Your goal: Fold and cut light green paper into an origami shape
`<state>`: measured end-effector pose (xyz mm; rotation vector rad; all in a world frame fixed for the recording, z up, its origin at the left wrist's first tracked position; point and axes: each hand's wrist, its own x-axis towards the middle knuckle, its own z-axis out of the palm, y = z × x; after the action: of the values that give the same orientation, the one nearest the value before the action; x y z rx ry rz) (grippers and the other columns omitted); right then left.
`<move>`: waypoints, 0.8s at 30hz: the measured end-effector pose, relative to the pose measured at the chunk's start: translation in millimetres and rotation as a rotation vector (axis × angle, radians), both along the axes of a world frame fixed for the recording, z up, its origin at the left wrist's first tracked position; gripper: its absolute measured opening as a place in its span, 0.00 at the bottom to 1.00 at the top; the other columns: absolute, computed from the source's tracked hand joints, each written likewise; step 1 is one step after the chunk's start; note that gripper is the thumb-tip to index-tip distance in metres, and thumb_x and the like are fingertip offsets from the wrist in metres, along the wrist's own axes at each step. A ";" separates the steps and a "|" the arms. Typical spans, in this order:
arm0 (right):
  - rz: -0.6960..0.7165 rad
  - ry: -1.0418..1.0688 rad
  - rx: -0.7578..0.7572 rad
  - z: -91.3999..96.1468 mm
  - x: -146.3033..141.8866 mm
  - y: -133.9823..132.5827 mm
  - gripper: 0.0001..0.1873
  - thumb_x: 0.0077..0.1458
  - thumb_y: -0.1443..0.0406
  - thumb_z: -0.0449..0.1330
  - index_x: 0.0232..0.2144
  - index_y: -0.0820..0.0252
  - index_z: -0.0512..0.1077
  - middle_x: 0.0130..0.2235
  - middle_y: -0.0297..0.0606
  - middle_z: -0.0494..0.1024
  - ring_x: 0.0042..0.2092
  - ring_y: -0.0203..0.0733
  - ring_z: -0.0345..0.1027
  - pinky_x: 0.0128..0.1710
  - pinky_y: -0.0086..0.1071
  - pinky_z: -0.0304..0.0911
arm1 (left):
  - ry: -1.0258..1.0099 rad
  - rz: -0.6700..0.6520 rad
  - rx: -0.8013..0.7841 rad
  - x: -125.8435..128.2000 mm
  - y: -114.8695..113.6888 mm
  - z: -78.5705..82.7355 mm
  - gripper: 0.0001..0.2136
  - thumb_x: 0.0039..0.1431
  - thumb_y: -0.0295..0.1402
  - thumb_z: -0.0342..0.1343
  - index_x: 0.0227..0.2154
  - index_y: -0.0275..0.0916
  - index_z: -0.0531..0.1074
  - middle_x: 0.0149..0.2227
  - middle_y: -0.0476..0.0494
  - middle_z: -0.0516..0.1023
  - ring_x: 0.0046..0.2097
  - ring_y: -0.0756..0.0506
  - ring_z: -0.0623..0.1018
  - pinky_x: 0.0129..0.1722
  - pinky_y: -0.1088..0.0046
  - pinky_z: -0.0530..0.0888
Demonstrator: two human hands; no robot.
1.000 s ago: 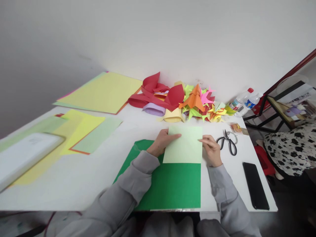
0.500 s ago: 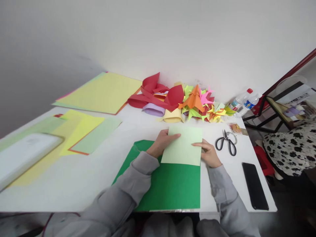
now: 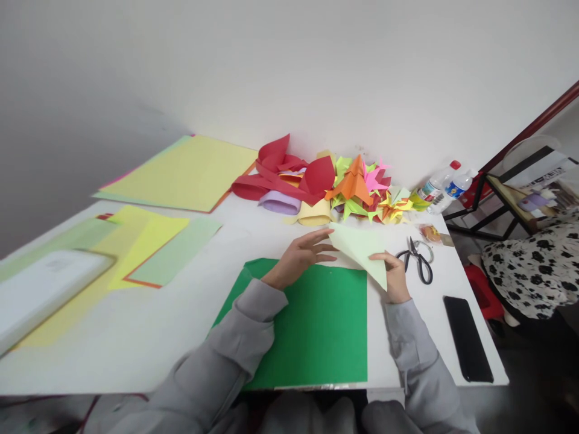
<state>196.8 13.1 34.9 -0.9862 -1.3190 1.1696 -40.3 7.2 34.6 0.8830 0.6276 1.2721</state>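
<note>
At the far edge of the green sheet, our right hand pinches pale paper; our left hand spreads its fingers at one corner. Scissors lie right of the green sheet.

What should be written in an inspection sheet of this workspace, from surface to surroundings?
Surface: white table, green sheet lying on it
Work: pale green sheet, held raised, bent or folded
Clutter: folded paper shapes at back; scissors, black phone at right
Hands: right hand grips pale green sheet; left hand at its far-left corner, contact unclear
Cables: nothing seen on table
Surroundings: wall behind; person at right
</note>
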 end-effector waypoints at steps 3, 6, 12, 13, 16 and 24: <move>0.024 -0.021 0.001 -2.1 1.5 0.5 0.10 0.34 0.63 0.73 0.24 0.54 0.79 0.33 0.36 0.79 0.36 0.44 0.72 0.38 0.39 0.68 | 0.162 0.075 0.086 0.9 -1.0 -1.0 0.25 0.37 0.26 0.65 0.44 0.42 0.74 0.50 0.42 0.73 0.44 0.41 0.77 0.44 0.63 0.75; 0.061 -0.041 -0.001 -7.3 3.9 1.8 0.10 0.35 0.64 0.72 0.25 0.54 0.79 0.34 0.37 0.78 0.38 0.45 0.72 0.39 0.39 0.68 | 0.285 0.103 0.106 2.8 -1.5 2.2 0.32 0.33 0.29 0.69 0.47 0.43 0.71 0.52 0.39 0.71 0.44 0.42 0.77 0.42 0.67 0.75; 0.096 -0.045 -0.011 -6.7 7.0 2.7 0.12 0.31 0.66 0.74 0.24 0.54 0.79 0.34 0.36 0.78 0.38 0.44 0.72 0.38 0.37 0.68 | 0.329 0.056 0.108 4.6 0.0 0.0 0.18 0.33 0.35 0.71 0.31 0.37 0.79 0.46 0.36 0.75 0.43 0.40 0.77 0.41 0.64 0.76; 0.097 -0.050 -0.013 -5.7 7.2 2.6 0.12 0.31 0.66 0.74 0.25 0.54 0.79 0.34 0.36 0.78 0.38 0.44 0.72 0.37 0.37 0.68 | 0.318 0.062 0.109 5.0 0.3 -1.1 0.15 0.33 0.36 0.71 0.28 0.36 0.80 0.46 0.35 0.76 0.43 0.39 0.77 0.41 0.63 0.77; 0.118 -0.050 -0.010 -5.3 7.7 2.6 0.12 0.33 0.66 0.73 0.26 0.54 0.79 0.35 0.37 0.78 0.39 0.44 0.72 0.38 0.37 0.68 | 0.307 0.064 0.100 6.4 0.2 -2.5 0.14 0.33 0.36 0.72 0.27 0.37 0.81 0.48 0.35 0.76 0.44 0.38 0.77 0.40 0.63 0.77; 0.219 -0.140 0.048 -9.6 6.5 1.8 0.12 0.38 0.63 0.72 0.30 0.53 0.80 0.43 0.41 0.78 0.47 0.48 0.71 0.48 0.41 0.65 | 0.390 0.085 0.176 7.2 -3.6 2.2 0.11 0.36 0.41 0.70 0.24 0.41 0.82 0.44 0.36 0.79 0.46 0.35 0.77 0.43 0.61 0.75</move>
<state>203.3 14.8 25.3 -0.9196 -1.5915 1.2438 -33.1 3.6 36.8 1.2790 0.8754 1.2538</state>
